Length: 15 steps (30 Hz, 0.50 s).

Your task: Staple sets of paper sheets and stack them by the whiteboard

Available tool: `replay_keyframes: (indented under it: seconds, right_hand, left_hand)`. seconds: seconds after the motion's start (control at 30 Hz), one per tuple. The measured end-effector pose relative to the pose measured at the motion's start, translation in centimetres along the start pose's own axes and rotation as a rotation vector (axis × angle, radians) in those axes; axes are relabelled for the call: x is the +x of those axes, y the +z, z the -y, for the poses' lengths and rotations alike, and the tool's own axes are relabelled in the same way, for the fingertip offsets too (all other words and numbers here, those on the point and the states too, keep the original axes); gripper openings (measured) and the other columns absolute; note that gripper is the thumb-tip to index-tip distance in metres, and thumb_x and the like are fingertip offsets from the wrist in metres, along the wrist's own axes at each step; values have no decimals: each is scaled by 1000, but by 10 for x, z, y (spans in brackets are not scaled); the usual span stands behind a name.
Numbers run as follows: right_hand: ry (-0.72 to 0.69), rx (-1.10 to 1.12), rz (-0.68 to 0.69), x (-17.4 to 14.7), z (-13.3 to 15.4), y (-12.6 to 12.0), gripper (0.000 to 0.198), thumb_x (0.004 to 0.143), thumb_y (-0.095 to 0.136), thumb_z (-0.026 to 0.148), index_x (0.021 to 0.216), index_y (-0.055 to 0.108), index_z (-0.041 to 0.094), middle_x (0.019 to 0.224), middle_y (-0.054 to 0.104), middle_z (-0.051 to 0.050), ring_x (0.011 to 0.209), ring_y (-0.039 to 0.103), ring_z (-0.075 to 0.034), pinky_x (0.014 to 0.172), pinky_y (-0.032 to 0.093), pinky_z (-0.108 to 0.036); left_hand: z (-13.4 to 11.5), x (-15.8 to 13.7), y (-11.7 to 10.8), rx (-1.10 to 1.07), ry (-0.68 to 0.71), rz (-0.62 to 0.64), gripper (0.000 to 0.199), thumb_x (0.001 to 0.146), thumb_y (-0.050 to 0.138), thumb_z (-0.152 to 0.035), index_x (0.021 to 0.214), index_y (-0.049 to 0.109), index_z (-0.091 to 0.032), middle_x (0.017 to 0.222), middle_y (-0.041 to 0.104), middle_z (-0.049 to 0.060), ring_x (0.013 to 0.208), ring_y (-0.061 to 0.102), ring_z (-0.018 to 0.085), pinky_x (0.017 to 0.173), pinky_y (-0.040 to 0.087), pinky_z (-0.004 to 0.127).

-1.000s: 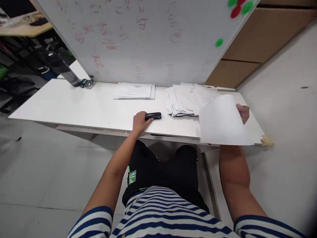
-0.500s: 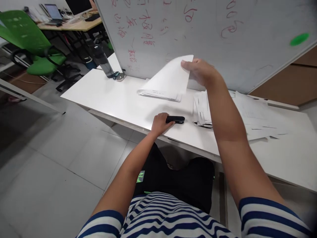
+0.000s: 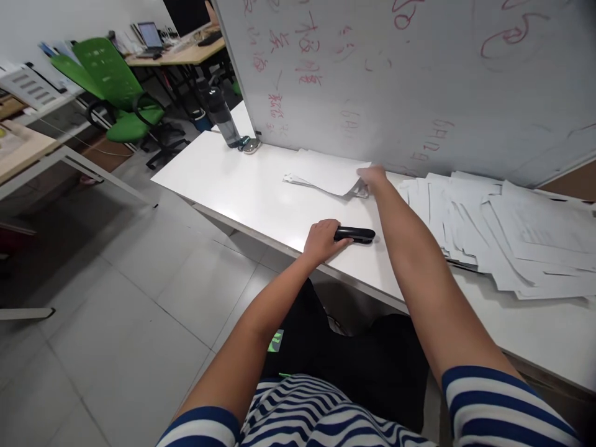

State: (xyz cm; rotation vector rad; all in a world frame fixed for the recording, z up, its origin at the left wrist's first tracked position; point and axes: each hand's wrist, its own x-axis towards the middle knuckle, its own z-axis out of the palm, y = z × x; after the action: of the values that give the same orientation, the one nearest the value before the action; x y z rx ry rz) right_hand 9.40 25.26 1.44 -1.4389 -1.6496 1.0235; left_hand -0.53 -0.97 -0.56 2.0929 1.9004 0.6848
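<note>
My left hand (image 3: pixel 322 241) is closed around one end of a black stapler (image 3: pixel 356 234) lying on the white table (image 3: pixel 209 180). Farther back, my right hand (image 3: pixel 374 178) grips the right edge of white paper sheets (image 3: pixel 328 171) at the neat stack. Their near edge curves up a little from the table. How many sheets my fingers hold I cannot tell. Right of my right forearm lies a loose, spread pile of printed papers (image 3: pixel 470 223).
A whiteboard (image 3: pixel 326 81) with red writing stands along the table's back edge. Toward the left end are a dark water bottle (image 3: pixel 222 118) and a small round object (image 3: pixel 252 146). Beyond are a green chair (image 3: pixel 125 118) and a desk with a laptop (image 3: pixel 149 37).
My right hand has come down with the raised sheet, which now lies nearly flat on the stack. My left hand stays on the stapler. The view has shifted.
</note>
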Motion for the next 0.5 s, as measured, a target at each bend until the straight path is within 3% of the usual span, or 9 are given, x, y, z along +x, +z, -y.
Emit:
replay_keyframes:
  seconds: [0.07, 0.13, 0.23, 0.33, 0.5]
  right_hand:
    - [153, 26, -41, 2, 2, 1, 33, 80, 58, 13, 112, 62, 5, 68, 59, -4, 55, 54, -17, 53, 48, -33]
    - [204, 37, -101, 0, 8, 0, 49, 83, 59, 16, 131, 53, 7, 90, 67, -11, 64, 62, -18, 61, 53, -35]
    - [26, -102, -167, -22, 15, -7, 55, 88, 58, 26, 141, 49, 11, 112, 67, -16, 88, 67, -23, 82, 56, -41]
    - [-197, -275, -122, -70, 17, -24, 50, 94, 52, 34, 141, 53, 14, 122, 67, -16, 108, 64, -27, 100, 51, -43]
    - [-352, -528, -121, -168, 1, -89, 50, 98, 45, 40, 143, 53, 21, 145, 57, -15, 119, 61, -31, 104, 48, -46]
  left_hand:
    - [1, 0, 0, 1, 3, 5, 40, 93, 65, -54, 119, 60, -23, 125, 70, 10, 123, 61, 28, 100, 46, 42]
    - [1, 1, -1, 0, 0, 19, 40, 93, 65, -54, 118, 61, -24, 124, 70, 10, 122, 62, 28, 100, 46, 42]
    - [1, 1, -2, -1, -7, 24, 39, 93, 65, -54, 118, 61, -24, 124, 70, 10, 122, 62, 29, 100, 46, 42]
    - [1, 1, -4, -4, -9, 15, 38, 93, 66, -52, 117, 62, -23, 124, 71, 10, 122, 61, 29, 99, 45, 42]
    - [-1, 4, -7, 11, -21, 8, 40, 92, 65, -53, 117, 63, -21, 118, 71, 11, 114, 63, 29, 98, 46, 42]
